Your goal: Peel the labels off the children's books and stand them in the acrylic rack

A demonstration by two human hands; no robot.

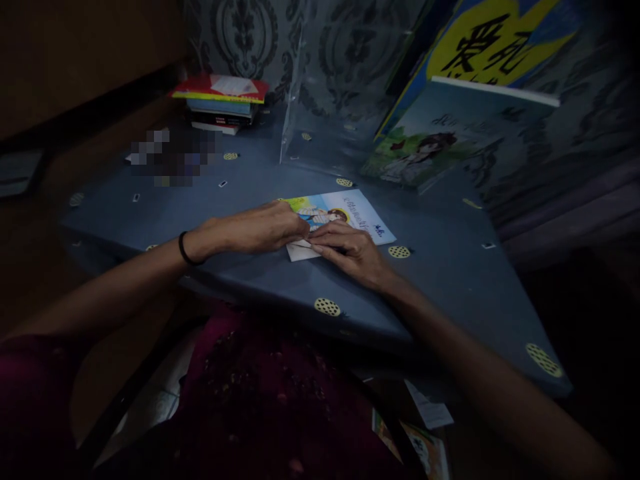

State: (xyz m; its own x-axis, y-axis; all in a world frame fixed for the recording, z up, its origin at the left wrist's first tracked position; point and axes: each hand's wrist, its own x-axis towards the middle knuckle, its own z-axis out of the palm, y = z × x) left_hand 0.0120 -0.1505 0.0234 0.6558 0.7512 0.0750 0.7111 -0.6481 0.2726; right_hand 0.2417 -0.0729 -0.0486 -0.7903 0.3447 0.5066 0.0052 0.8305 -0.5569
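Observation:
A thin booklet [367,217] with a drawn figure on its pale blue cover lies on the cloth-covered table. My left hand [270,227], a dark band on its wrist, is closed with its fingertips pinched at the booklet's near left part. From the other side my right hand [353,252] reaches over the cover, fingers held together and pinching at the same spot. The fingertips of both hands almost meet there. A whitish strip [301,251] shows below them at the near edge; whether it is a page or the booklet's back I cannot tell.
A clear plastic stand [325,133] rises at the back, with picture books [425,150] leaning at its right. Stacked books [220,107] sit at the back left, near a blurred-out patch. Below the table's front edge lie papers [430,407] and another book [423,450].

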